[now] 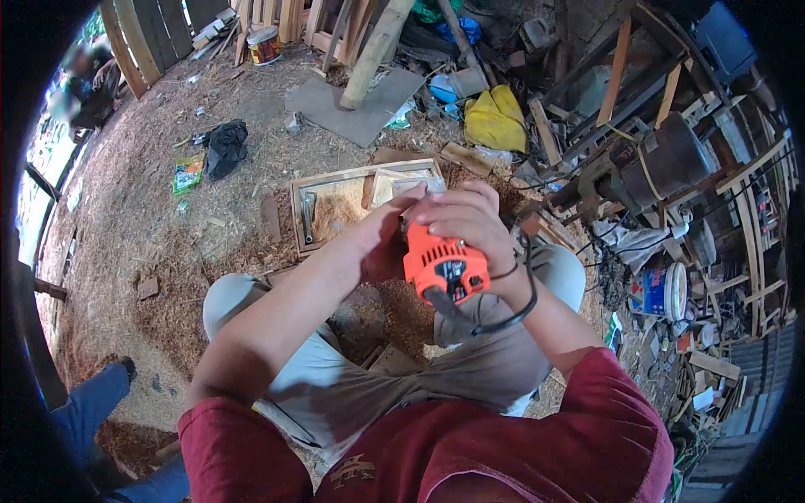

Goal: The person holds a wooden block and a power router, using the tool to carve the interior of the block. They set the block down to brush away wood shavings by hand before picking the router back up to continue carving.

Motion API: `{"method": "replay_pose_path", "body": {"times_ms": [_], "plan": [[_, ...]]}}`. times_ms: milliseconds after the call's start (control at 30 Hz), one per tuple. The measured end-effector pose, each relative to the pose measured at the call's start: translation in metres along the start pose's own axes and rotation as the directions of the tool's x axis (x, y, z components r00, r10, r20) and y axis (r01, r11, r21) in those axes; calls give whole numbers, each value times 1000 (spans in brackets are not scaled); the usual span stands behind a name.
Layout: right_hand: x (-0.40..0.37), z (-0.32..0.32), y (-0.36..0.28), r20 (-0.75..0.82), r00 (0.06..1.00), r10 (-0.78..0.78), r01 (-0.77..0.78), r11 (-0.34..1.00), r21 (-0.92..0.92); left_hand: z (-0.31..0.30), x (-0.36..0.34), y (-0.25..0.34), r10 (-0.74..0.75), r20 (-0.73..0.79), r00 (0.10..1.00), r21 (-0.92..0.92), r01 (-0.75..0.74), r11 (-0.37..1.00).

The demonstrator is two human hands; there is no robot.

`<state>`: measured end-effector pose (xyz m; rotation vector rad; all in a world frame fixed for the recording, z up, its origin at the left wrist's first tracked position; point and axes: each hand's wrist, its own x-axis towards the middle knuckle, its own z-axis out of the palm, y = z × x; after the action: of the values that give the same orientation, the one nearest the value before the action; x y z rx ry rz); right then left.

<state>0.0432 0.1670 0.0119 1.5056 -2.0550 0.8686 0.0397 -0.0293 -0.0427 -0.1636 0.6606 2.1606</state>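
An orange power tool (444, 260) with a black cord is held above my lap. My right hand (470, 220) is wrapped over its top. My left hand (387, 239) is against the tool's left side, its fingers partly hidden, so its exact grip is unclear. Just beyond my hands a shallow wooden tray (335, 177) rests on the ground, with a metal wrench (309, 216) along its left side and light wooden pieces (384, 188) at its right.
A black plastic bag (226, 149) and a green packet (188, 173) lie on the shavings-covered ground. At right stand a motor-like machine (667, 163) and a paint bucket (660, 291). Another person's leg (94, 404) is at lower left; a yellow cloth (495, 120) lies ahead.
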Motion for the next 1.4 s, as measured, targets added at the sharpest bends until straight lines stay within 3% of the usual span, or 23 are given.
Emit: {"method": "replay_pose_path", "body": {"times_ms": [33,133,233,333,433,567,633,700,800,900,1033,1100,1167,1233,1300,1400], "plan": [[2,-1,-3,17,999,-34,36,995,-93,-1,-1,1,22,-10,1000,0,-22,1000],[4,3,-11,-60,998,-20,14,994,-111,4,-3,9,140,-61,988,82,-134,988],[3,9,-9,-101,995,16,-32,987,-156,29,-21,22,230,-276,933,131,-200,971],[1,19,-5,-124,988,89,-112,976,-188,33,-26,31,369,-275,888,214,-317,924],[2,33,-12,-205,926,317,-314,948,45,30,-29,43,479,-300,825,368,-364,856],[-37,61,3,-9,811,586,-567,789,237,15,-29,69,602,-242,761,511,-427,746],[-58,80,-8,31,795,606,-586,753,300,14,-35,78,663,-263,701,548,-457,701],[-72,78,-25,301,728,616,-675,721,155,11,-35,85,731,-232,641,530,-547,648],[-72,68,-43,514,687,514,-669,723,171,11,-34,93,793,-253,554,496,-630,598],[-45,45,-52,550,712,436,-618,761,198,9,-30,97,827,-281,487,473,-680,561],[0,-9,-60,674,654,344,-687,644,337,14,-31,97,830,-318,458,475,-680,558],[5,-21,-56,585,694,420,-715,494,494,12,-28,98,828,-311,467,470,-681,561],[21,-38,-48,597,649,472,-758,325,566,8,-25,97,826,-310,471,476,-675,563],[28,-34,-35,441,650,619,-707,280,650,8,-23,95,825,-312,471,494,-661,564],[20,-11,-2,234,629,741,-681,380,626,8,-21,92,819,-291,495,504,-648,571],[9,19,23,194,617,763,-731,464,500,9,-20,84,828,-246,503,532,-645,549]]}}
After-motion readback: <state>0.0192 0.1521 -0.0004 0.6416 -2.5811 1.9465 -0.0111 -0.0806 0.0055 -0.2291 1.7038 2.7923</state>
